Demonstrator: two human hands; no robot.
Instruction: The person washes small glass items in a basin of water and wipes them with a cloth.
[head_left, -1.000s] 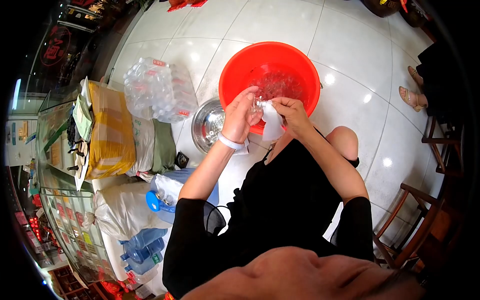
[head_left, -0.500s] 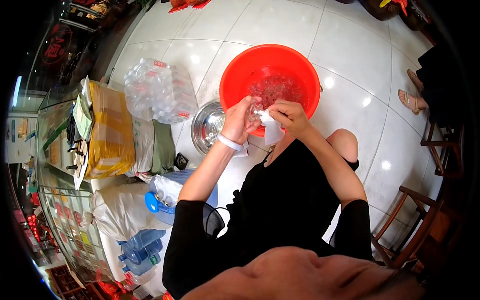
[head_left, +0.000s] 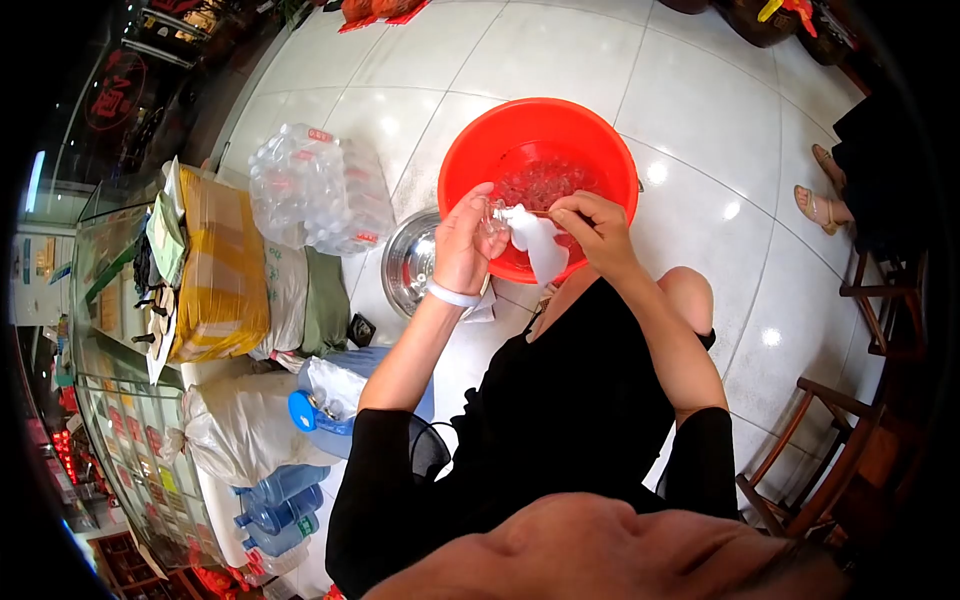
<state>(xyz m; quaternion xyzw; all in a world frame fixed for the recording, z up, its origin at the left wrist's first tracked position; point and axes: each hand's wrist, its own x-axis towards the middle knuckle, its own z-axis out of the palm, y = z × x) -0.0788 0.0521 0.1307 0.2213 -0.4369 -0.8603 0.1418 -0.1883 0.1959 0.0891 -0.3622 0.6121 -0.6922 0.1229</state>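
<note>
My left hand (head_left: 464, 243) is wrapped round a small clear glass item (head_left: 493, 216) over the near left edge of a red basin (head_left: 470, 150). A white cloth or tissue (head_left: 540, 245) hangs from the glass item's opening. Opposite it, my right hand (head_left: 597, 232) pinches a thin brownish stick (head_left: 541, 213) that points toward the opening. Inside the basin lie several clear items (head_left: 545, 180), too small to tell apart. Left of the basin is a shiny metal bowl (head_left: 402, 265), partly behind my left hand.
Wrapped plastic bottles (head_left: 318, 190), a taped carton (head_left: 218, 265), sacks (head_left: 245, 425) and a blue water jug (head_left: 325, 410) stand at left. A wooden chair (head_left: 810, 460) is at right, near another person's sandalled feet (head_left: 822, 205).
My right hand has drawn back to the right from the glass item, and the thin stick now shows between them. The white cloth hangs lower and more spread out.
</note>
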